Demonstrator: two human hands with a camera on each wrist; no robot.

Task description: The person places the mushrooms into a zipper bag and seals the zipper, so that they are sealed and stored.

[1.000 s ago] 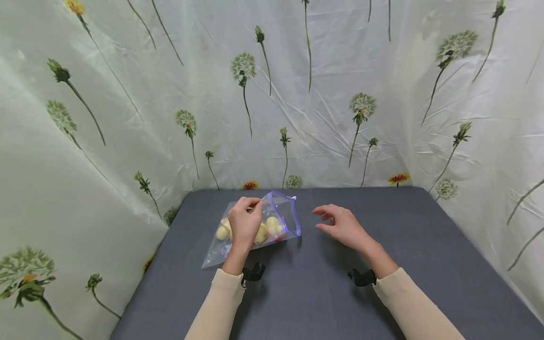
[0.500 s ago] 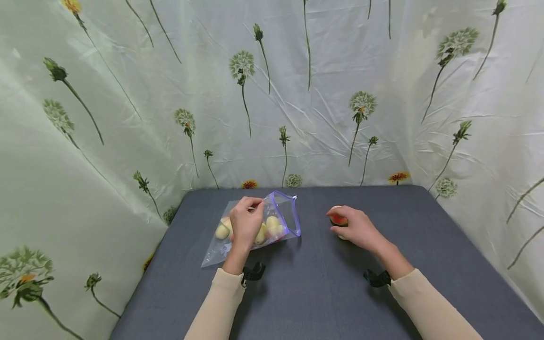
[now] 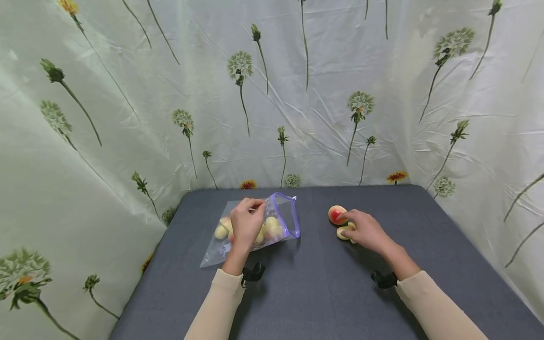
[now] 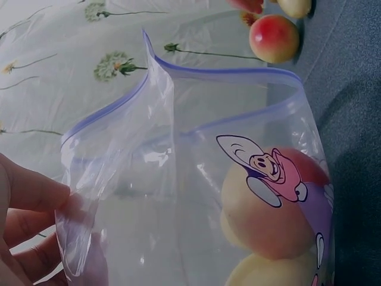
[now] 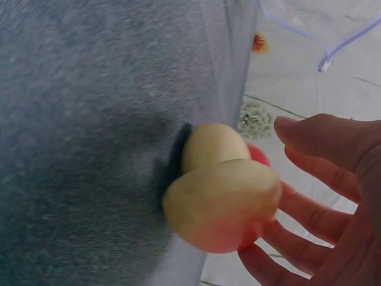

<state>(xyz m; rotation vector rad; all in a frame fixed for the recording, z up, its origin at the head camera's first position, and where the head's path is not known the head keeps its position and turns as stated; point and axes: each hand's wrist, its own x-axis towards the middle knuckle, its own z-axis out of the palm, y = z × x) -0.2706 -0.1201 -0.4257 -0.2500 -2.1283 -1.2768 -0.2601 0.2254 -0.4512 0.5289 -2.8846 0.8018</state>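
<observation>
My left hand [image 3: 245, 222] pinches the side of a clear zip bag [image 4: 143, 220] with a purple rim. Its mouth gapes to the right, and several yellow-and-red round fruits like peaches [image 4: 268, 208] lie inside. My right hand [image 3: 369, 232] is over a small group of similar fruits on the table, right of the bag. One red-and-yellow fruit [image 3: 335, 214] lies at its fingertips, with paler yellow fruits [image 3: 342, 233] just nearer. In the right wrist view the fingers reach behind a yellow-red fruit [image 5: 223, 205], while the thumb stands apart from it.
A dark grey cloth covers the table [image 3: 297, 293]. White sheeting [image 3: 323, 108] printed with dandelions hangs behind and at the sides. A white slider [image 5: 324, 64] shows on the bag's purple zip. The bag's cartoon print [image 4: 280, 173] partly hides the fruit inside.
My right hand has moved right, away from the bag mouth, and fruits previously hidden by it now show on the table. My left hand keeps its hold on the bag.
</observation>
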